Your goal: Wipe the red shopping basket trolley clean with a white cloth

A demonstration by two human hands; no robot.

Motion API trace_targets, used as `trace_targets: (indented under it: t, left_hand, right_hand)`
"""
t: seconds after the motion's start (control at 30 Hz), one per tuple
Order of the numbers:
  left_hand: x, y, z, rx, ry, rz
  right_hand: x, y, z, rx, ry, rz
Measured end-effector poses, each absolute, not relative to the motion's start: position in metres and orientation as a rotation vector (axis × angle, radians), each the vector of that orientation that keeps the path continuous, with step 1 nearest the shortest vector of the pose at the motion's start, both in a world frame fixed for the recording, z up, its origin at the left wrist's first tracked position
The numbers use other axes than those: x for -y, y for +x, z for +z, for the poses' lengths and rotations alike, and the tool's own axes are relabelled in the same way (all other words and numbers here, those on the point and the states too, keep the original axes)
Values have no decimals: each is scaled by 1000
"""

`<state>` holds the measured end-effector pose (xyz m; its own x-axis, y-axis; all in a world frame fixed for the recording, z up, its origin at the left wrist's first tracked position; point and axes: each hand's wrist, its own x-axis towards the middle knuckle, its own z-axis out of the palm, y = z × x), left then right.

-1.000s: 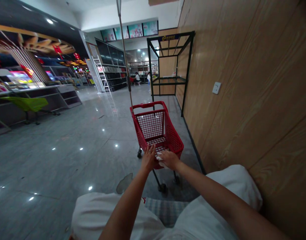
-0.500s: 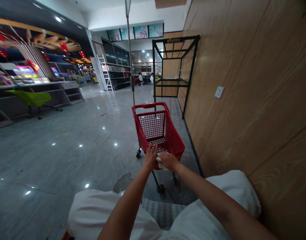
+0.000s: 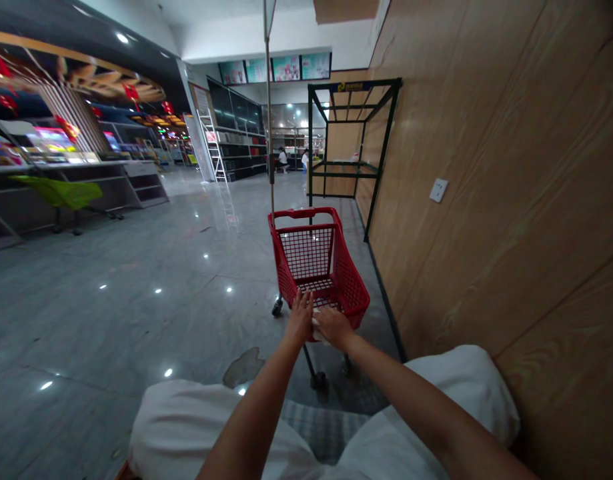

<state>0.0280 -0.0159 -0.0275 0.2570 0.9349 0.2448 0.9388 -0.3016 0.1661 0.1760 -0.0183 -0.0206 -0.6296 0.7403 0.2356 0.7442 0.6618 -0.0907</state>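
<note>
A red plastic shopping cart (image 3: 353,283) stands in front of my knees, its near rim under my hands. My left hand (image 3: 300,319) lies on that near edge at the left, fingers stretched out and holding nothing. Close beside it, my right hand (image 3: 333,325) is closed around a crumpled white cloth (image 3: 318,331) pressed to the near end of the cart. Part of the cloth is hidden under the fingers. A tall metal pole (image 3: 271,127) rises from the cart's far left corner.
A wood-panelled wall (image 3: 466,253) with a socket (image 3: 439,190) runs along the right. Beyond the cart is a dark metal frame rack (image 3: 346,175). At left stand a green cart (image 3: 61,192) and a counter (image 3: 143,183). People are far back near shelves.
The view has shifted slightly. My right hand and the cloth have moved a little to the left along the cart's near edge; my left hand stays in about the same place.
</note>
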Motion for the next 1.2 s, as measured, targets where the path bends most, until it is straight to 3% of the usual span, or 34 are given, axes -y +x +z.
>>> trace_targets:
  t: [0.27,0.53,0.87,1.07,1.2]
  left_hand:
    - [21,19,-22,1840,-2552,-488]
    - [14,29,-26,1857,-2519,-471]
    - [9,13,-23,1742,-2669,-468]
    - [6,-6,-13,1707,-2632,-331]
    - [1,-48,4,1693,-2596,-60]
  right_hand:
    - [-4,281,-10,2623,-1282,-11]
    - [15,184,-10,2641,-1212,65]
    - [-18,294,-9,2691,-1212,162]
    - [15,253,-4,2595,-1472,32]
    - [37,216,-8,2637,-1392,-16]
